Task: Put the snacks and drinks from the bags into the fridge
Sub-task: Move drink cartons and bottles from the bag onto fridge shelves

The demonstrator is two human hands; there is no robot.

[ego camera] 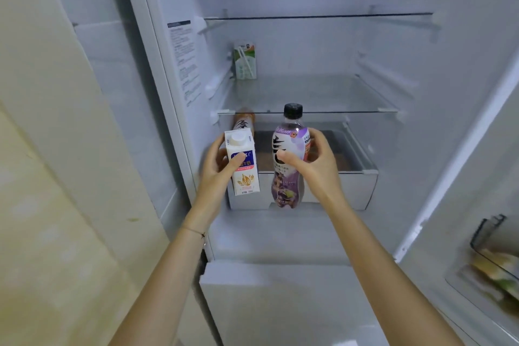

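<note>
The fridge [323, 50] stands open, its glass shelves nearly bare, and both drinks are held upright in front of the lower glass shelf [309, 112], above the drawer [351, 185]. The right hand [311, 161] wraps the purple bottle [286, 166] around its middle, thumb across the label; the left hand [217, 168] closes on the milk carton [242, 163], thumb on its front. The tall bottle looks the likelier trouble: judged from here, its black cap sits about level with the shelf edge, so pushed straight in it could knock the glass or tip once let go. The carton might bump the orange bottle [243, 121] standing behind it under that shelf, mostly hidden. With both hands loaded, neither is free to steady a wobble. A small green carton [245, 60] stands at the back left of the shelf above. The door bin [494, 258] at right is blurred and cut off, its contents unreadable, and no bags are in view.
</note>
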